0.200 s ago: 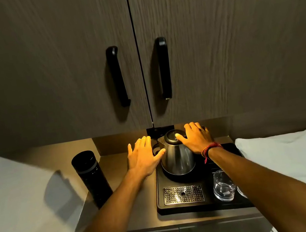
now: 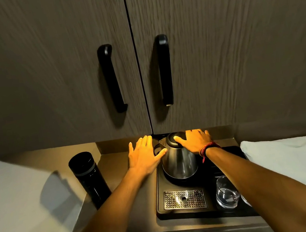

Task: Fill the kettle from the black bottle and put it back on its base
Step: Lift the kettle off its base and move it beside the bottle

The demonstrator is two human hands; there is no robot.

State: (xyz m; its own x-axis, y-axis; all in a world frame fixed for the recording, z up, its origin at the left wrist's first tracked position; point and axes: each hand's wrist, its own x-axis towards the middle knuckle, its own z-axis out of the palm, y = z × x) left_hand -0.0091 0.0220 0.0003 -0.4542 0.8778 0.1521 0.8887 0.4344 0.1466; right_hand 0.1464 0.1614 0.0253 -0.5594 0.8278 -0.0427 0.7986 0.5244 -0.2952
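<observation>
The steel kettle (image 2: 179, 162) stands on its round base on the black tray (image 2: 160, 199), lid (image 2: 173, 141) closed. The right hand (image 2: 195, 141) lies over the lid, fingers spread, thumb on the lid. The left hand (image 2: 144, 156) is flat beside the spout, fingers loosely spread, thumb touching the kettle. The black bottle (image 2: 89, 178) stands upright on the surface (image 2: 115, 162), left of the tray. A glass (image 2: 226, 192) sits on the tray's near right.
</observation>
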